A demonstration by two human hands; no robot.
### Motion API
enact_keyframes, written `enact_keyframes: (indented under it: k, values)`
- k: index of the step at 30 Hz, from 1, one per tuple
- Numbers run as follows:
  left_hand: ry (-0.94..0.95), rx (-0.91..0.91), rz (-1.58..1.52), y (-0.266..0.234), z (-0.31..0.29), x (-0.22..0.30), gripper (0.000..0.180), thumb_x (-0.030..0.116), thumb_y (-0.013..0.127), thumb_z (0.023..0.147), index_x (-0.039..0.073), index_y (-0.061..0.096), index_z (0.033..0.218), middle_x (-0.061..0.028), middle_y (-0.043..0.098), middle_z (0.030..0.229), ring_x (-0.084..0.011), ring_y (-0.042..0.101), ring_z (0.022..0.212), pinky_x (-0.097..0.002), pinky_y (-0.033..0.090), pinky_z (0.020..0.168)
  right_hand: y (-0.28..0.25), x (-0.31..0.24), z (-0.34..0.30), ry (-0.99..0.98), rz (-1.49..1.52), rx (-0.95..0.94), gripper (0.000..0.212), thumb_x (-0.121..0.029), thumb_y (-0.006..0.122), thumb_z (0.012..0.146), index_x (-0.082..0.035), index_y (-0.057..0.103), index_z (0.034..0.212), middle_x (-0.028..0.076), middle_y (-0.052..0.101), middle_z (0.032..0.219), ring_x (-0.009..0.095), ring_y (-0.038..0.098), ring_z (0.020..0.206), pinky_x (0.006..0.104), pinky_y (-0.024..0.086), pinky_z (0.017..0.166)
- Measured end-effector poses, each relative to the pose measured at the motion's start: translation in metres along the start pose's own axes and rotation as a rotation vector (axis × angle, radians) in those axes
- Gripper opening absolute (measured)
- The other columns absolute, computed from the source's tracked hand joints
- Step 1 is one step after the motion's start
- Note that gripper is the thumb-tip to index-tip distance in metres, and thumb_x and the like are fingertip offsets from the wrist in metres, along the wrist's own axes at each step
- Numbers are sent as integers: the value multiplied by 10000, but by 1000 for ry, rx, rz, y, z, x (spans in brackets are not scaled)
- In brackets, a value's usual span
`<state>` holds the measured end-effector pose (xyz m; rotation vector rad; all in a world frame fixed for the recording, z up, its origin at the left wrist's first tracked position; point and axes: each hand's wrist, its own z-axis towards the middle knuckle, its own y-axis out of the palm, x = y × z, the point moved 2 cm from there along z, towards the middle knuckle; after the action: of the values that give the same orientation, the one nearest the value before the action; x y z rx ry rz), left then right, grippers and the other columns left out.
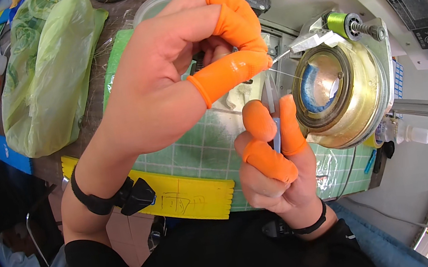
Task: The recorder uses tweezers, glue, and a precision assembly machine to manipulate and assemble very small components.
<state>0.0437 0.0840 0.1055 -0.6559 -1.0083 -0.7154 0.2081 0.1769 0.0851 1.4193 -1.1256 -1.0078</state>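
Observation:
My left hand (160, 80) is raised over the mat, with orange finger cots on thumb and forefinger. Those two fingertips pinch the end of a fine thread (288, 74) that runs toward a brass-coloured ring head (360, 109). Blue lining (308, 89) shows inside the ring. Below, my right hand (279, 170) also wears orange cots. Its fingers are closed around a slim pale-blue tool (277, 133), whose kind I cannot make out. A thin metal arm (312, 41) on the machine ends close by my left fingertips.
A spool of yellow-green thread (340, 26) sits above the ring on the white machine. Green gridded mat (189, 152) covers the table, with a yellow strip (184, 195) along its front edge. To the left lies a pale-green plastic bag (49, 76). A clear bottle (403, 130) stands right.

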Motion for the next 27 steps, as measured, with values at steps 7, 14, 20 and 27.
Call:
enact_keyframes:
  k: [7,14,20,27]
  values:
    - [3,6,15,0,-1,0,65,39,715,882,-10,702,922,-73,576,1037,-124,534,894,-236,398,721,-2,-1,6,-36,-20,54,516,-535,257,1117,-106,538,1172,-38,412,659,48,309,470,203,208,398]
    - [-5,1,5,0,-1,-2,72,54,693,910,-10,696,943,-72,571,1063,-129,540,929,-243,420,770,1,-1,8,-68,-27,105,502,-534,265,1116,-110,532,1141,-40,398,654,49,305,468,206,212,395]
    - [-147,33,-252,-33,-4,6,159,115,663,956,-24,700,1023,-110,654,1125,-157,626,955,-289,476,848,-3,5,-20,75,-164,20,510,-502,285,1125,-63,541,1085,-33,393,594,56,310,447,223,240,384]
    - [-76,180,1248,-93,-46,12,238,29,651,926,-15,666,1159,-146,705,1045,-304,685,980,-372,534,871,-28,-7,-86,91,-623,75,483,-440,443,1105,27,561,1084,-22,454,615,50,361,480,215,308,432]
